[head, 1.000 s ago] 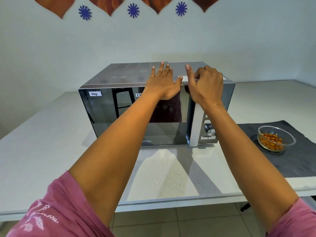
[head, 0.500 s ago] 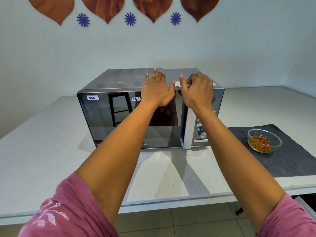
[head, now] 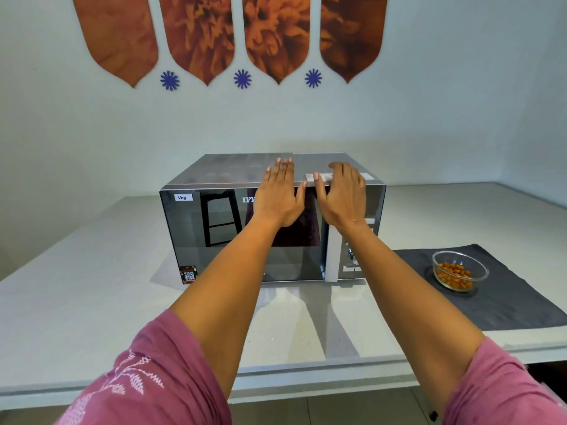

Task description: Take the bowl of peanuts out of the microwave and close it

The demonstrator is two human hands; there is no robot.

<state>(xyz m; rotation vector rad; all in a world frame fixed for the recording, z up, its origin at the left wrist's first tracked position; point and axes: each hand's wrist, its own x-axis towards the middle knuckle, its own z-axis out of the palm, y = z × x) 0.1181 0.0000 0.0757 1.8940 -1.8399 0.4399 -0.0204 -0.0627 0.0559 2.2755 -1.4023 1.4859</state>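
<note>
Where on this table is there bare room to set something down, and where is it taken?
Bare: the white table left of the microwave, the strip between the microwave and the near edge, and the corner behind the dark mat. Taken: the mat's middle holds the bowl of peanuts; the left hand and right hand cover the microwave's top front edge.

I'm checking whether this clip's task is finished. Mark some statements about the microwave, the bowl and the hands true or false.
1. The microwave door is shut. True.
2. The bowl of peanuts sits inside the microwave. False: it stands on the dark mat, right of the microwave.
3. Both hands are up at the microwave's top front edge. True: left hand, right hand.
4. The right hand holds the bowl. False: it holds nothing.
5. The bowl is empty. False: it holds peanuts.
</note>
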